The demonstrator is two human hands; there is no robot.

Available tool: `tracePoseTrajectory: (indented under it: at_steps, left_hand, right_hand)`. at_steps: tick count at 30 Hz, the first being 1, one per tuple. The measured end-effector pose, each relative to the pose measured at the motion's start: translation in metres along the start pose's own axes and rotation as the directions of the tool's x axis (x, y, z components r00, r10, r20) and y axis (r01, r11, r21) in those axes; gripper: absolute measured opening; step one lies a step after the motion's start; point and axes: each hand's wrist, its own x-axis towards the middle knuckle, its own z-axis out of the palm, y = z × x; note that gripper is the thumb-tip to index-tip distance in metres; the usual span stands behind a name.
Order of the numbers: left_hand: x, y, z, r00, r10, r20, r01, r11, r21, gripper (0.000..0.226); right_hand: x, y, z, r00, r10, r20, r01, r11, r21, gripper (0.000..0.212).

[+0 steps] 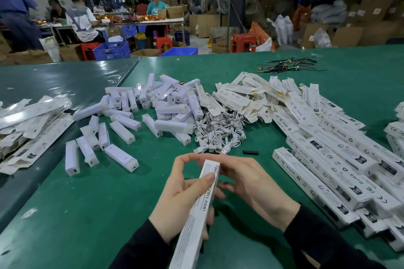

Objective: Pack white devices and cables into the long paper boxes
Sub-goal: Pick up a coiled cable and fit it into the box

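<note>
Devices (140, 113) lie left of cables (218, 132); boxes (323, 155) lie right, on table (87, 203).

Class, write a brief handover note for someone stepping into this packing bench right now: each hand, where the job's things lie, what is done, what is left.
Left hand: grip round the long paper box, thumb on its face.
Right hand: fingers at the box's far end; whether that end is closed cannot be told.
White devices: loose pile on the green table, centre and left.
Cables: coiled heap just beyond the hands.
Flat unfilled boxes: heap behind the cables, more at far left.
Done: squared-up boxes stacked on the right.
Left: finish this box, then pack the many remaining devices and cables.
</note>
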Motion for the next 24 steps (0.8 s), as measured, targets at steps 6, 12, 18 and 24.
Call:
tracePoseTrajectory:
  at_steps: [6, 12, 18, 24]
  left_hand:
    - [0.002, -0.004, 0.010, 0.978, 0.142, -0.150, -0.143, 0.990, 0.007, 0.043]
    - [0.002, 0.001, 0.000, 0.890, 0.253, -0.380, -0.312, 0.945, -0.102, 0.023]
    - [0.005, 0.003, -0.007, 0.915, 0.177, -0.362, -0.253, 0.952, -0.175, 0.019]
    - [0.006, -0.001, -0.008, 0.924, 0.068, -0.376, -0.122, 0.985, -0.122, 0.029]
  right_hand:
    - [-0.002, 0.002, 0.011, 0.999, -0.016, -0.042, 0.014, 0.999, -0.052, 0.045]
    - [-0.019, 0.006, 0.028, 0.968, 0.224, 0.109, -0.231, 0.972, 0.049, 0.045]
    - [-0.045, -0.013, 0.014, 0.987, -0.054, -0.154, 0.035, 0.992, -0.121, 0.026]
    - [-0.075, -0.036, -0.086, 0.594, -0.640, -0.487, -0.250, 0.429, -0.868, 0.041]
